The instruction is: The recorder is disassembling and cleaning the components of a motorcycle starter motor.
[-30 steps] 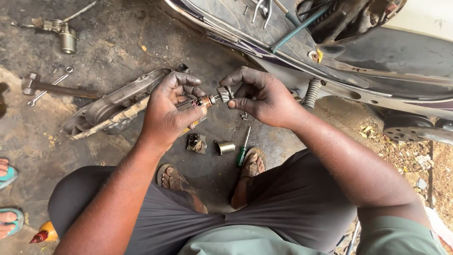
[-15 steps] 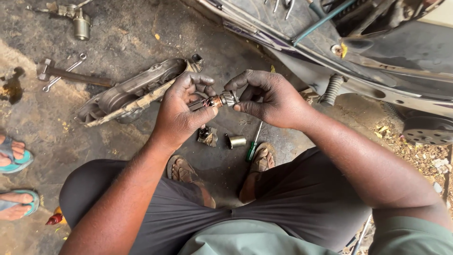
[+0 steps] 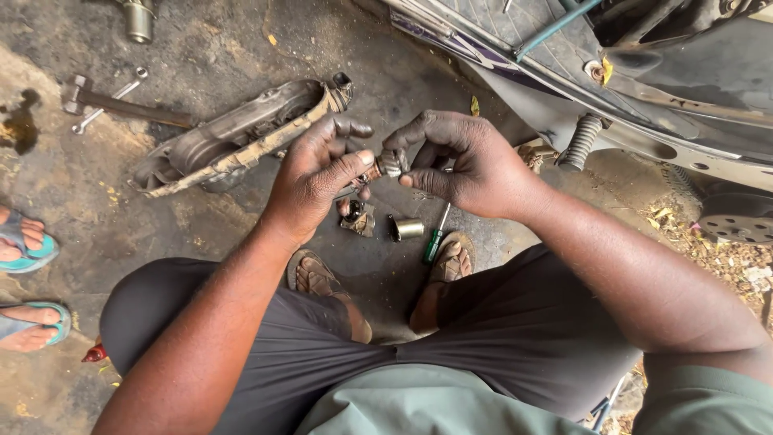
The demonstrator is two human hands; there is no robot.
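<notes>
We pinch a small metal part (image 3: 390, 164) between our left hand (image 3: 318, 181) and right hand (image 3: 467, 165), above the sleeve (image 3: 407, 229) and screwdriver (image 3: 436, 238); greasy fingertips may let it slip onto the floor (image 3: 105, 201).

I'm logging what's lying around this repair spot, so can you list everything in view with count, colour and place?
small metal part: 1, grey, held between both hands
engine cover: 1, grey and grimy, on the ground left of the hands
hammer: 1, dark, upper left ground
spanner: 1, silver, by the hammer
metal sleeve: 1, silver, ground below the hands
screwdriver: 1, green handle, beside the sleeve
scooter: 1, dark, upper right
flip-flops: 2, teal, on another person's feet at left edge
sandals: 2, brown, on the person's feet
left hand: 1, gripping the part
right hand: 1, gripping the part
</notes>
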